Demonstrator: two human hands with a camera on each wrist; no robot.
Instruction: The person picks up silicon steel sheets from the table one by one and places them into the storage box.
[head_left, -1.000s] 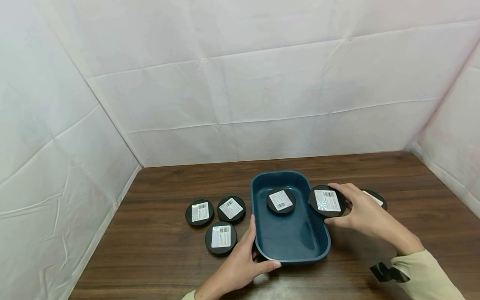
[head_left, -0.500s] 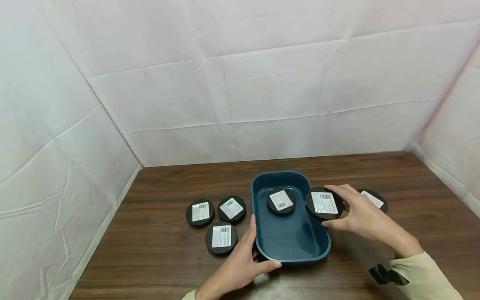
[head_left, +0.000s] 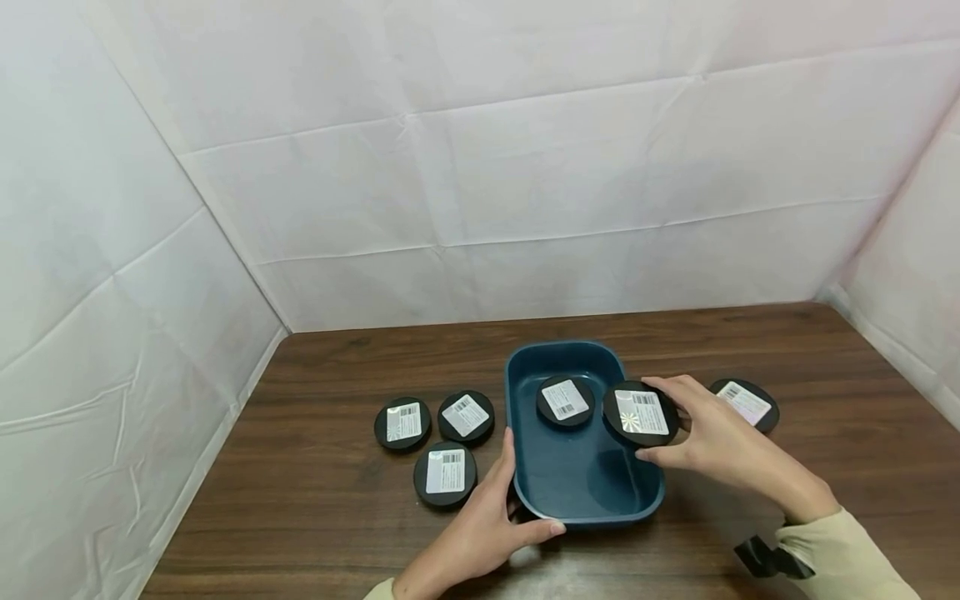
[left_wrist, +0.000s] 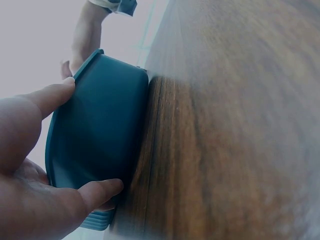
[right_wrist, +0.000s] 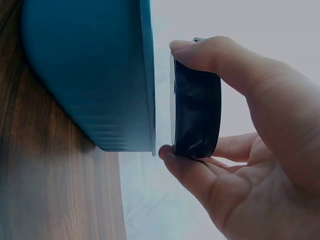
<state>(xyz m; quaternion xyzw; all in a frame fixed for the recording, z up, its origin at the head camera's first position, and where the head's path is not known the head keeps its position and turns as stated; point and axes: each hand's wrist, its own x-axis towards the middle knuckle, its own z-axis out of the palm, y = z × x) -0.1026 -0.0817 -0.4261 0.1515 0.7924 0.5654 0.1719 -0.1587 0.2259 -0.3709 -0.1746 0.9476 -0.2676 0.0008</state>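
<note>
My right hand point(head_left: 716, 429) pinches a round black tub point(head_left: 640, 412) by its edge, thumb on one side and fingers on the other. A white barcode label faces up on it. In the head view the tub overlaps the right part of a blue plastic bin point(head_left: 592, 500); the right wrist view shows it just above the rim. My left hand point(head_left: 480, 525) grips the bin's near left corner, thumb at the front rim and fingers along the left wall. Inside the bin lies another black tub point(head_left: 565, 402), label up.
Left of the bin, three labelled black tubs point(head_left: 402, 424) lie grouped on the brown wooden table point(head_left: 300, 508). One more tub point(head_left: 745, 404) lies to the right, beyond my right hand. White sheeting point(head_left: 480, 167) walls the table at the back and sides.
My right hand has moved the tub leftward and slightly nearer to me, farther over the bin. More of the tub on the right shows. My left hand keeps its grip on the bin.
</note>
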